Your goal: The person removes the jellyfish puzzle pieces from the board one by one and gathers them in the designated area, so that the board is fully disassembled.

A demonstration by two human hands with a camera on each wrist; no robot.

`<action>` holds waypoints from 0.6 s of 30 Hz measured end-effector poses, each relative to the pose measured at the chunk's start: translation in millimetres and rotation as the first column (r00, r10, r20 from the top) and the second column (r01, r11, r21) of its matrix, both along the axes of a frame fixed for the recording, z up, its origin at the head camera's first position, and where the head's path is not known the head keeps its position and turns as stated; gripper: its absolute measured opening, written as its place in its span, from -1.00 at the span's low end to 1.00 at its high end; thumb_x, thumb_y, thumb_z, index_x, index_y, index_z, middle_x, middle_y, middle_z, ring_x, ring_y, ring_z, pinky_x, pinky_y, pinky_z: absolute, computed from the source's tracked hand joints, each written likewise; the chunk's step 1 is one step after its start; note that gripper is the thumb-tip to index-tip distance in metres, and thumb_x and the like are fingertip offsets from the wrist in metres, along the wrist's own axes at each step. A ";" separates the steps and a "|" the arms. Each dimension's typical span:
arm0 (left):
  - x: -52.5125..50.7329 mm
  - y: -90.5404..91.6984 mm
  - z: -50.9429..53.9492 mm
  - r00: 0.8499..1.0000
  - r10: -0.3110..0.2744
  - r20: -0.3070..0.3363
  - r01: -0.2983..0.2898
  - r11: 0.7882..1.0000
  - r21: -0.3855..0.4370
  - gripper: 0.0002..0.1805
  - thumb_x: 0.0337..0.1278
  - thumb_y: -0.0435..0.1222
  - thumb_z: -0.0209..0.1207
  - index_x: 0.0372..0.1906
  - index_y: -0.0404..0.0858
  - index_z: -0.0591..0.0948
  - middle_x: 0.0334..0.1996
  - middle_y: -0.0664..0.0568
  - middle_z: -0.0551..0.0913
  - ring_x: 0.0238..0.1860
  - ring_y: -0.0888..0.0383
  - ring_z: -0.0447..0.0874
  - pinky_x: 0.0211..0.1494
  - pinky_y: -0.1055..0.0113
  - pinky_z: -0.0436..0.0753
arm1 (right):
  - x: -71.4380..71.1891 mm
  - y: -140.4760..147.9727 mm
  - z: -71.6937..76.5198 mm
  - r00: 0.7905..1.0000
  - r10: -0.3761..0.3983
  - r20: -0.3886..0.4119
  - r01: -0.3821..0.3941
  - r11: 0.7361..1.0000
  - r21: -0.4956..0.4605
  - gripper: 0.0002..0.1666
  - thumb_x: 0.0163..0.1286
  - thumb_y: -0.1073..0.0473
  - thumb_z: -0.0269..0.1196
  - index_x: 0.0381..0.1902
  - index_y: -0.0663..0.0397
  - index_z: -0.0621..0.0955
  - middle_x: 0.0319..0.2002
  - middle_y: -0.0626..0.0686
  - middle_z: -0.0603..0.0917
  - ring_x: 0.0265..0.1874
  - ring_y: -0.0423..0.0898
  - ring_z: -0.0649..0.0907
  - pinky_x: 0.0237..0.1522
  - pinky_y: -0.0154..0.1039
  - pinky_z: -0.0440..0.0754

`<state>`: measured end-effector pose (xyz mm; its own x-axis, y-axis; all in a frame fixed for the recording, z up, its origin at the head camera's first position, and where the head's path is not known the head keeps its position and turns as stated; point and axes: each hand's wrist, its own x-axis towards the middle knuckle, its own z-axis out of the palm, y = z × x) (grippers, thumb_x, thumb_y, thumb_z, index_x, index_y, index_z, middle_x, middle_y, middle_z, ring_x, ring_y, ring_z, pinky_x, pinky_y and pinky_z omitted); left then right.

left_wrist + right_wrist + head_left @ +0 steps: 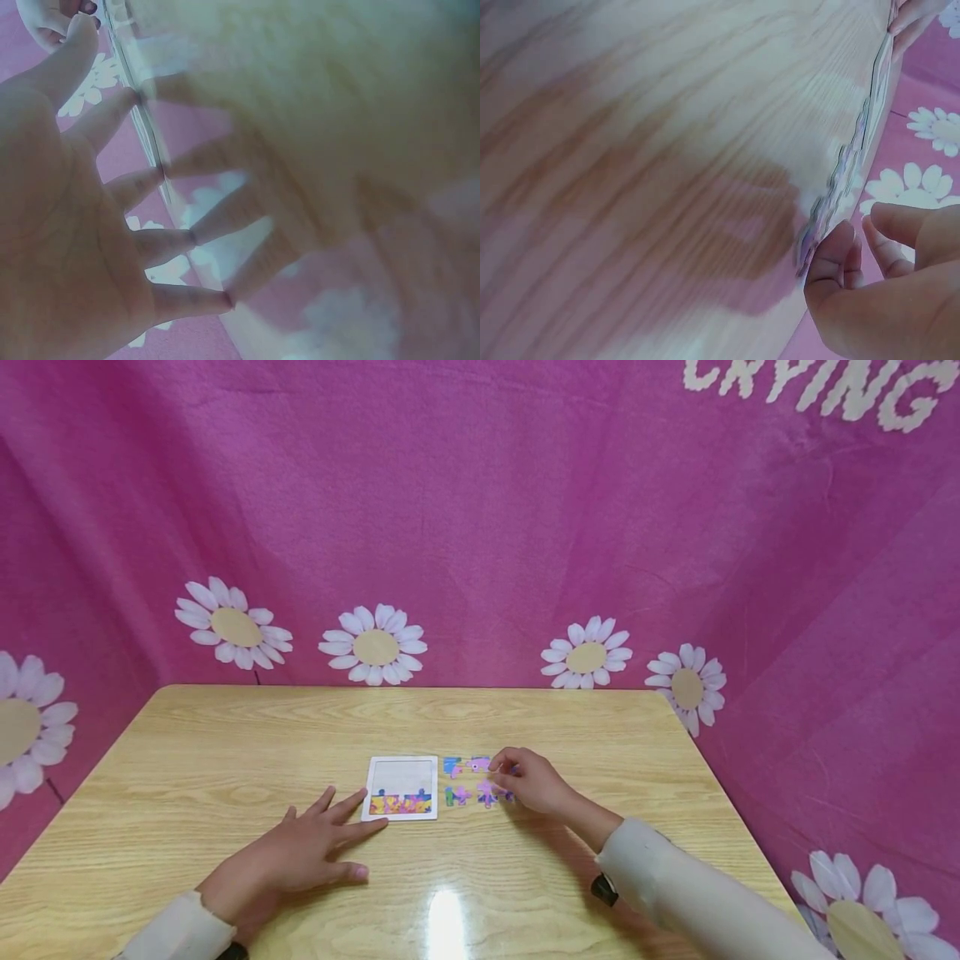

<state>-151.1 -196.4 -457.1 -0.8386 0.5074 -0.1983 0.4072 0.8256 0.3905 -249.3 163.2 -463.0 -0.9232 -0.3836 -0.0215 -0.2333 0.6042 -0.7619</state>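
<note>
A small white-framed puzzle tray (pixel 403 762) lies on the table, its lower part filled with yellow, pink and blue pieces. My left hand (pixel 311 847) rests beside it with spread fingers, two fingertips touching its left side and lower edge. Several loose jigsaw pieces (pixel 452 766) lie in two rows right of the tray. Over the right end of these rows is my right hand (pixel 531 783), fingers bent and partly hiding pieces. A gap shows between thumb and fingers of the right hand (pixel 900 277) in the right wrist view, where no held piece is visible.
The wooden table (pixel 262 735) has a light, glossy grain with a bright reflection (pixel 446 922) near the front. A pink curtain (pixel 465 527) with white daisies hangs behind the table and along both sides.
</note>
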 end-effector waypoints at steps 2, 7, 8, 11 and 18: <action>-0.5 0.0 -0.7 1.000 -0.003 -0.003 0.003 1.000 0.000 -0.22 0.20 0.37 0.17 0.51 0.31 0.40 0.64 -0.09 0.12 0.58 -0.48 -0.08 0.19 -0.75 0.03 | -0.2 -5.2 -0.1 1.000 0.005 -0.004 -0.005 1.000 0.001 -0.90 0.48 0.34 0.27 -0.09 0.13 0.66 -0.24 0.06 0.62 -0.35 -0.12 0.55 -0.39 -0.29 0.52; -0.8 0.0 -1.3 1.000 -0.002 -0.001 0.002 1.000 -0.001 -0.23 0.20 0.36 0.18 0.51 0.32 0.40 0.64 -0.09 0.12 0.58 -0.48 -0.08 0.19 -0.75 0.02 | -0.1 -19.5 1.2 1.000 0.010 0.016 -0.009 1.000 -0.025 -0.88 0.47 0.35 0.27 -0.08 0.15 0.67 -0.23 0.06 0.64 -0.38 -0.15 0.53 -0.42 -0.32 0.50; -0.7 -0.1 -1.7 1.000 0.000 0.002 0.000 1.000 -0.001 -0.23 0.20 0.36 0.18 0.51 0.32 0.40 0.64 -0.08 0.12 0.58 -0.48 -0.08 0.19 -0.75 0.02 | 0.0 -22.4 1.1 1.000 0.014 0.019 -0.013 0.999 -0.032 -0.88 0.47 0.35 0.27 -0.08 0.15 0.66 -0.22 0.06 0.64 -0.38 -0.14 0.54 -0.42 -0.32 0.50; 0.0 0.0 -1.4 1.000 0.005 0.008 -0.005 1.000 -0.003 -0.23 0.18 0.37 0.18 0.50 0.34 0.40 0.64 -0.07 0.12 0.59 -0.47 -0.08 0.19 -0.75 0.02 | 0.3 -31.2 1.5 0.999 0.033 0.017 -0.033 0.999 -0.035 -0.89 0.48 0.34 0.26 -0.08 0.14 0.66 -0.22 0.05 0.64 -0.34 -0.14 0.56 -0.39 -0.31 0.53; 0.6 0.4 -1.0 1.000 0.010 -0.001 -0.010 1.000 -0.007 -0.23 0.17 0.38 0.18 0.50 0.34 0.41 0.64 -0.05 0.13 0.58 -0.47 -0.07 0.19 -0.75 0.03 | 1.1 -51.9 2.2 0.995 0.089 0.033 -0.087 0.995 -0.053 -0.87 0.51 0.29 0.26 -0.04 0.16 0.66 -0.25 0.02 0.62 -0.40 -0.16 0.57 -0.42 -0.33 0.55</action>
